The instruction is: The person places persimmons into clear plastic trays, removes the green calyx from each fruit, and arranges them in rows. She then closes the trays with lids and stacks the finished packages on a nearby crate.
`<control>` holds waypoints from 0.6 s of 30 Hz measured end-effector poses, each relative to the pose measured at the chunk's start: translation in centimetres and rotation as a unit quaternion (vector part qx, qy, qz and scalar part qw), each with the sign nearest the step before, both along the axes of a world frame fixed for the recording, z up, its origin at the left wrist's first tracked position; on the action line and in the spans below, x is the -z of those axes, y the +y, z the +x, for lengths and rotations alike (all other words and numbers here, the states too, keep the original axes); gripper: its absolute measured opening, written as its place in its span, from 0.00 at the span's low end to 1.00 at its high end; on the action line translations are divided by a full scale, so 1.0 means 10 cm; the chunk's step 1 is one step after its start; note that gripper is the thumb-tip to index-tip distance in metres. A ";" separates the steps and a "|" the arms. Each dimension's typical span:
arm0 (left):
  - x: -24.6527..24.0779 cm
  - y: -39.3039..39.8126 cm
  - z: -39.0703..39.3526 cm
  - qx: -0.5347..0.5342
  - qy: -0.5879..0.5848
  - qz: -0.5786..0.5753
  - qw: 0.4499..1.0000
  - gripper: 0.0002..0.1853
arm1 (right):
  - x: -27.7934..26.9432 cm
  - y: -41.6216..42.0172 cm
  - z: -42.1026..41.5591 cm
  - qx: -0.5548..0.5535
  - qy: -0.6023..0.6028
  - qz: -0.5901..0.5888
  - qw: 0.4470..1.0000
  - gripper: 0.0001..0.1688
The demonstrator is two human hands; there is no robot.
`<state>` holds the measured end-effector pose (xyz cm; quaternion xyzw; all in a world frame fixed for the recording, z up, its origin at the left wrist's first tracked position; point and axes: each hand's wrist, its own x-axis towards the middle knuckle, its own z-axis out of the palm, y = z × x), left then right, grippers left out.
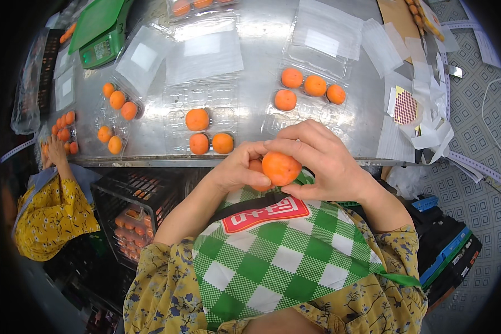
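My right hand [317, 160] holds an orange persimmon-like fruit [281, 168] between thumb and fingers, just in front of the table edge. Right beside it, my left hand [244, 165] has its fingers and thumb around another orange fruit [257, 175], mostly hidden behind the first. Beyond my hands, a clear plastic clamshell tray [175, 121] holds three fruits. Another clear clamshell tray [271, 121], to the right, holds several fruits in its far part; my right hand partly covers its near side. Both trays have open lids with white foam sheets on them.
A green digital scale [102, 50] stands far left, near more trays of fruit. A co-worker's hand [55, 152] touches a tray at the left. Black crates [127, 200] stand below the table. White foam sheets and a sticker sheet [405, 105] lie right.
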<state>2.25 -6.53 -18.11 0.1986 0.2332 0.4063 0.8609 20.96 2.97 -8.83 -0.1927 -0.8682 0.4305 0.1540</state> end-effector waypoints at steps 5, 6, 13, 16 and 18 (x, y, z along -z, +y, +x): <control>0.00 0.01 0.03 -0.029 0.013 -0.002 1.000 0.29 | 0.10 -0.02 0.02 0.044 0.019 -0.014 0.999 0.32; 0.01 0.01 0.05 -0.040 0.006 -0.007 0.999 0.29 | 0.16 -0.01 0.06 0.074 0.038 -0.118 0.989 0.31; -0.05 0.01 -0.01 -0.097 0.210 0.050 0.972 0.31 | 0.54 0.02 0.23 0.147 0.159 -0.717 0.663 0.29; -0.19 0.03 0.00 -0.122 0.267 0.061 0.954 0.30 | 0.57 0.01 0.22 0.134 0.149 -0.753 0.627 0.32; -0.30 0.04 0.04 -0.140 0.355 0.107 0.918 0.31 | 0.59 -0.01 0.21 0.130 0.144 -0.762 0.618 0.31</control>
